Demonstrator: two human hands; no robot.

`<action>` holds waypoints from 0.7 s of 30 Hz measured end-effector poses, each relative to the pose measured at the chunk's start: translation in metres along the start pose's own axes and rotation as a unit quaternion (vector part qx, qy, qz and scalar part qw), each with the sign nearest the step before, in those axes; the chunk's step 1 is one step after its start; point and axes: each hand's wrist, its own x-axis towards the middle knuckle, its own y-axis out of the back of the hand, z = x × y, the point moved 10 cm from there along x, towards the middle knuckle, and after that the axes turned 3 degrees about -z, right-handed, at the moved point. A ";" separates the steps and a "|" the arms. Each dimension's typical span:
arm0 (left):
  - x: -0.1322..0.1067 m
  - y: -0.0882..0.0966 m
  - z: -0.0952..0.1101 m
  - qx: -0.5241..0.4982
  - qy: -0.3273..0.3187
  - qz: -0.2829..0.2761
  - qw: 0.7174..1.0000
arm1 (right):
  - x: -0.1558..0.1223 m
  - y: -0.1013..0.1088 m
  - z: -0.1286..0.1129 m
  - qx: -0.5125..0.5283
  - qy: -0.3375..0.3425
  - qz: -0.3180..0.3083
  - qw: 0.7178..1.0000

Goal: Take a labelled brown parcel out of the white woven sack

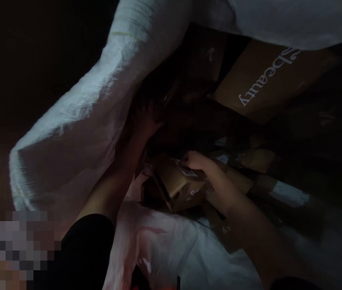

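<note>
White sack (pixel 77 117) with brown cardboard boxes (pixel 172 179) inside

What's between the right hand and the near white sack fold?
In the head view, a brown carton with a pale label lies between the right hand and the near white sack fold.

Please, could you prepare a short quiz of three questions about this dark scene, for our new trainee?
1. True or false: the white sack is open.

2. Which hand is nearer to the labelled box in the middle of the picture?

3. The print on the large box at upper right ends with which word?
a) fragile
b) beauty
c) glass

Key:
1. True.
2. The right hand.
3. b) beauty.
</note>
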 end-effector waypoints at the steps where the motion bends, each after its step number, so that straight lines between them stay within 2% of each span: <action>1: 0.007 -0.007 -0.001 0.011 0.004 -0.014 1.000 | -0.001 -0.009 0.003 0.005 -0.008 0.015 1.000; 4: 0.019 -0.015 -0.005 0.017 0.019 -0.017 1.000 | -0.006 -0.030 0.015 0.032 -0.011 0.068 0.997; 7: 0.004 -0.010 0.000 0.018 0.008 -0.023 1.000 | -0.013 -0.035 0.027 0.083 -0.012 0.105 0.991; 9: -0.027 -0.005 0.009 0.031 -0.020 -0.014 0.999 | -0.018 -0.031 0.032 0.128 -0.011 0.117 0.985; 11: -0.070 -0.008 0.018 0.045 -0.043 -0.018 0.998 | -0.023 -0.024 0.039 0.176 -0.011 0.127 0.976; 13: -0.117 -0.028 0.031 0.050 -0.080 -0.061 0.994 | -0.030 -0.015 0.052 0.218 -0.024 0.149 0.964; 16: -0.175 -0.070 0.070 0.040 -0.214 -0.141 0.966 | -0.046 0.003 0.084 0.260 -0.068 0.219 0.938; 18: -0.200 -0.090 0.098 0.030 -0.311 -0.169 0.935 | -0.062 0.017 0.108 0.277 -0.104 0.280 0.913; 21: -0.213 -0.101 0.132 0.030 -0.407 -0.168 0.897 | -0.087 0.037 0.134 0.298 -0.145 0.353 0.875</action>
